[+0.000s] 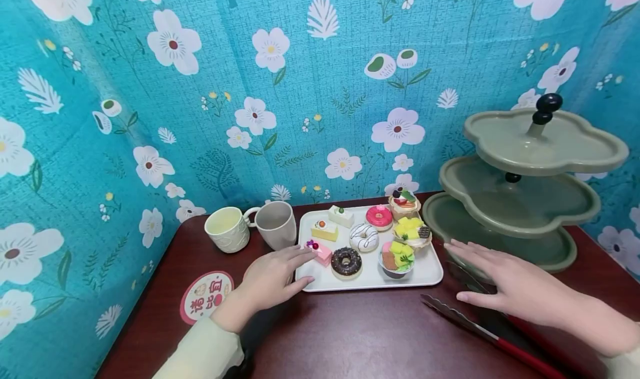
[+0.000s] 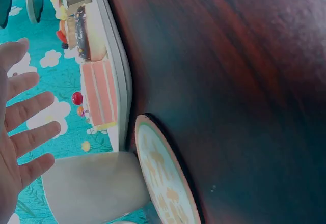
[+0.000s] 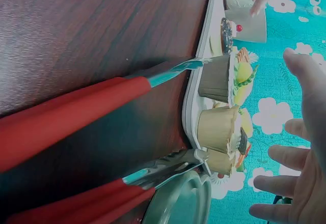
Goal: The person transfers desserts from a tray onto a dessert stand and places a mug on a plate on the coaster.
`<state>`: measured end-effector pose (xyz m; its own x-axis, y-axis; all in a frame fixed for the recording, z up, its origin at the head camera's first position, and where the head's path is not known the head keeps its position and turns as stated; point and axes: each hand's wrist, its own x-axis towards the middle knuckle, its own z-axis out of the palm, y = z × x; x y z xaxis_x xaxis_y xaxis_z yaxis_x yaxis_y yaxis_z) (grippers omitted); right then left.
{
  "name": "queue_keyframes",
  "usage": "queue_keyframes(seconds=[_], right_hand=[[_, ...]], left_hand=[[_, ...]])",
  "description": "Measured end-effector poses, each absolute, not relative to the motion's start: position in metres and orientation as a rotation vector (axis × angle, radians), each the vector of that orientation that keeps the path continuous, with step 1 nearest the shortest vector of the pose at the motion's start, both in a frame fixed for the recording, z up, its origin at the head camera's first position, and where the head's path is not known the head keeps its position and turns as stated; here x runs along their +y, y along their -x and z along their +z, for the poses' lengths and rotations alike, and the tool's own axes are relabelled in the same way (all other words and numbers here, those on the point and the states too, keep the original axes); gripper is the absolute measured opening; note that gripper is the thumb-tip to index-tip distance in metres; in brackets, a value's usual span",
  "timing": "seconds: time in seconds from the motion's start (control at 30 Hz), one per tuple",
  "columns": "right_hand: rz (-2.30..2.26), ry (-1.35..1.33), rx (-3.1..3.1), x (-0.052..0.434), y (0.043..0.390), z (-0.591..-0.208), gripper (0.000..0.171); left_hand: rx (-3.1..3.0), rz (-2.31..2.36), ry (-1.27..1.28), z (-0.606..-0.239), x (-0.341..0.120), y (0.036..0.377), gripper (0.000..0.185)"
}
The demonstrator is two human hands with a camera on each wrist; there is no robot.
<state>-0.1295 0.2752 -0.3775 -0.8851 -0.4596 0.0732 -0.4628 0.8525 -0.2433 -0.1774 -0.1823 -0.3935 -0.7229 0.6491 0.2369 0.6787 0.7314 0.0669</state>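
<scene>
My left hand (image 1: 275, 276) hovers with fingers extended by the left edge of a white tray (image 1: 320, 284), holding nothing. Near its fingertips lie a pink cake slice (image 1: 324, 254) and a chocolate donut (image 1: 346, 263). My right hand (image 1: 515, 284), also empty with fingers spread, hangs above red-handled metal tongs (image 1: 470, 324) at the tray's right. In the right wrist view a second pair of tongs (image 3: 102, 198) lies beside the first pair (image 3: 102, 104). The tray also bears a white-iced donut (image 1: 364, 238), a pink donut (image 1: 379, 218), two more cake slices and several cupcakes (image 1: 397, 258).
A three-tier green stand (image 1: 520, 201) stands at the right, close to the tray. Two cups, a cream one (image 1: 227, 230) and a grey one (image 1: 276, 226), are at the back left. A round coaster (image 1: 207, 297) lies left of my left hand. Floral cloth hangs behind the table.
</scene>
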Motion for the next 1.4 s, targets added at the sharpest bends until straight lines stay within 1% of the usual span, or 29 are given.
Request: queue_keyframes(seconds=[0.17, 0.33, 0.63, 0.87, 1.03, 1.3, 1.4], right_hand=[[0.408, -0.685, -3.051, 0.283, 0.124, -0.382, 0.091], [0.42, -0.607, -3.063, 0.29, 0.116, -0.388, 0.087], [0.451, -0.52, -3.056, 0.301, 0.11, -0.396, 0.082], [0.406, -0.414, -3.101, 0.312, 0.108, -0.405, 0.089], [0.426, -0.354, -3.104, 0.318, 0.102, -0.415, 0.087], [0.432, -0.355, -3.122, 0.325, 0.091, -0.433, 0.08], [0.46, -0.347, -3.161, 0.329, 0.088, -0.44, 0.082]], left_hand=[[-2.732, -0.245, 1.122, -0.4, -0.183, 0.179, 0.043], [-2.727, -0.3, 1.189, -0.408, -0.184, 0.18, 0.036], [-2.781, -0.345, 1.192, -0.419, -0.184, 0.179, 0.029], [-2.825, -0.394, 1.214, -0.421, -0.185, 0.181, 0.024], [-2.814, -0.417, 1.228, -0.422, -0.185, 0.184, 0.019], [-2.796, -0.453, 1.27, -0.428, -0.185, 0.186, 0.014], [-2.815, -0.455, 1.268, -0.429, -0.185, 0.186, 0.013]])
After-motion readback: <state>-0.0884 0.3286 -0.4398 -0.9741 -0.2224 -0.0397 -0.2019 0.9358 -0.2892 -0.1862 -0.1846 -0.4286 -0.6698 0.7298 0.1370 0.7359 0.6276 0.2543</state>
